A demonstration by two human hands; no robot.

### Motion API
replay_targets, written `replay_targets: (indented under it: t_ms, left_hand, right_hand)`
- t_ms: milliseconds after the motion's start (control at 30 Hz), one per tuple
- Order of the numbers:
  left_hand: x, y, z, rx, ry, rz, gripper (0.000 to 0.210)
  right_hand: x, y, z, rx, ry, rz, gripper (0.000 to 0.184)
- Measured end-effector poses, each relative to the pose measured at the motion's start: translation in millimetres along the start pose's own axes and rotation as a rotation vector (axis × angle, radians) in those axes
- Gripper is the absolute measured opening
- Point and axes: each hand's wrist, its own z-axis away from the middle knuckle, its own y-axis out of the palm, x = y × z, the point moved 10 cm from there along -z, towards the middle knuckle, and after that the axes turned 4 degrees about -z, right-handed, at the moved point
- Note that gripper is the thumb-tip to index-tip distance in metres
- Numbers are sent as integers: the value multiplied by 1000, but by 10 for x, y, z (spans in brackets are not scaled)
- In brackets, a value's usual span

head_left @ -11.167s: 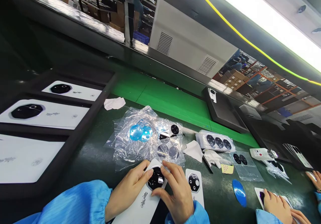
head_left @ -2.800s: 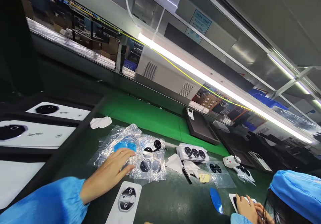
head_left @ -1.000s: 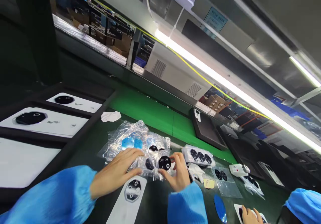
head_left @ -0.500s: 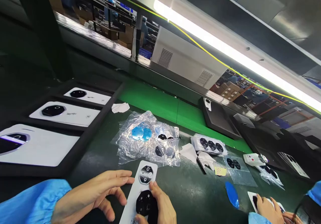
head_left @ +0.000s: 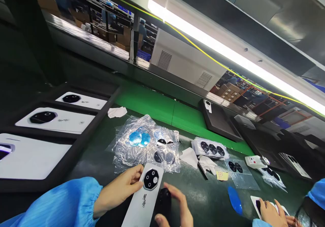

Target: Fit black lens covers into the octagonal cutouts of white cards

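Note:
A white phone back panel (head_left: 142, 205) with a black octagonal camera plate (head_left: 150, 179) and dark script is tilted in front of me. My left hand (head_left: 124, 186) pinches its upper left edge, thumb beside the camera plate. Close along its right edge is a dark piece (head_left: 164, 201) with faint round lens marks. My right hand (head_left: 179, 203) curls around that dark piece, index finger near its top and thumb lower down. The dark piece's lower part runs out of the picture. Clear plastic bags (head_left: 138, 145) with blue and black round plates lie just beyond.
A black tray (head_left: 83, 137) with white panels stands at left. Strips of black camera plates (head_left: 212, 149), white wipes (head_left: 190, 157), a yellow label (head_left: 222, 176) and a blue oval piece (head_left: 235, 200) lie to the right. A co-worker's hand (head_left: 271, 213) holds a white panel there.
My left hand, open beside the panel before, now grips its edge. The right hand has moved right with the dark piece, uncovering the panel's script. The view has shifted slightly.

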Motion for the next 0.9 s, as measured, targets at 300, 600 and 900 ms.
replay_targets:
  t_ms: [300,600,900]
  left_hand:
    - [-271,-20,-290,49,32,178,39]
    - [-227,-159,-478,-23,-23,185,40]
    - [-120,-237,-586,-57,-11,260,38]
  right_hand:
    - [-28,-272,-796,-121,-111,199,32]
    - [-248,-114,-880,-81,-97,242,35]
    - [-346,-81,-898,-61,-72,277,36]
